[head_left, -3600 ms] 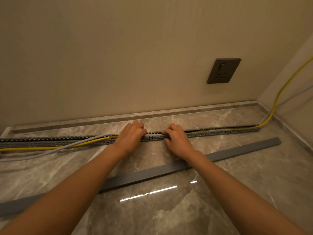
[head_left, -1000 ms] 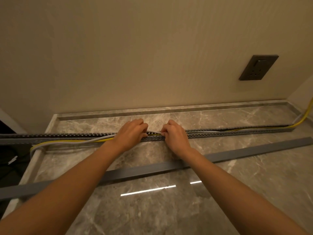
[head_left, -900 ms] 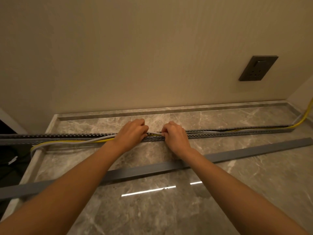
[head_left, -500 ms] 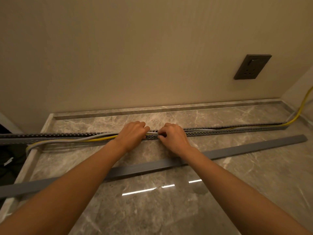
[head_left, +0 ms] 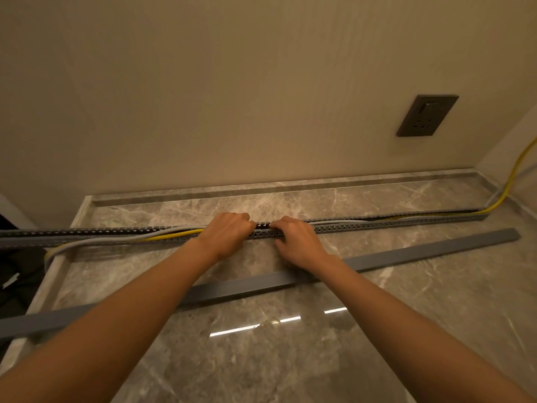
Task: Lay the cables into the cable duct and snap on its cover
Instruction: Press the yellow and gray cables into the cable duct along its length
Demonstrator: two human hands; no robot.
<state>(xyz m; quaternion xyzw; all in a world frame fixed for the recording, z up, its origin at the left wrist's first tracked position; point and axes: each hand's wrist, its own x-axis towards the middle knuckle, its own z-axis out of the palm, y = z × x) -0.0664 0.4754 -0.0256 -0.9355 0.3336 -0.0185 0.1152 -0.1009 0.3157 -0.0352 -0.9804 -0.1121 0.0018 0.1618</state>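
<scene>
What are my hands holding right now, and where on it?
The left hand and right hand grip the duct near its middle, fingers curled over it.

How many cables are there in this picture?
2. A yellow cable and a grey cable run together along the duct, both spilling out at the left; others may lie hidden inside.

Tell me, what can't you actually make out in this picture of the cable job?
Head view only:
1. Fingertips of the left hand and right hand are hidden by the hands themselves, so whether they pinch the cables or only press is unclear.
2. The cable duct and cover run off the left edge; those ends are cut off.
3. The yellow cable leaves at the right edge; where it goes is unseen.
</scene>
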